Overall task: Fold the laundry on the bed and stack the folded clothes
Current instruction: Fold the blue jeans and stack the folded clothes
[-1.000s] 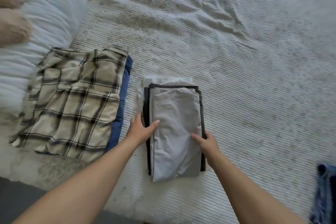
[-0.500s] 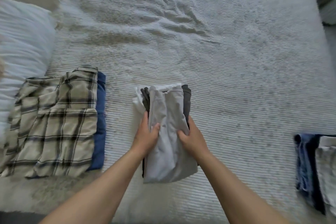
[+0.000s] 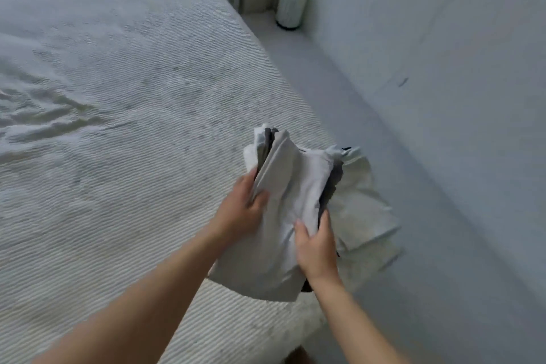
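Observation:
I hold a small stack of folded clothes (image 3: 291,195), light grey on top with dark and white layers under it, lifted off the bed. My left hand (image 3: 240,210) grips its left edge, thumb on top. My right hand (image 3: 317,248) grips its near right edge. Right behind the lifted stack, at the bed's right edge, lies another pile of folded pale clothes (image 3: 363,213), partly hidden by what I carry.
The white ribbed bedspread (image 3: 118,127) stretches to the left, wrinkled at the far left. Right of the bed runs a strip of pale floor (image 3: 384,115) along a wall. A small white cylindrical device (image 3: 291,6) stands on the floor in the far corner.
Both hands gripped the grey stack, lifted it off the bed and carried it right. The view swung right: the plaid pile is out of sight and the pile at the bed's right edge is near.

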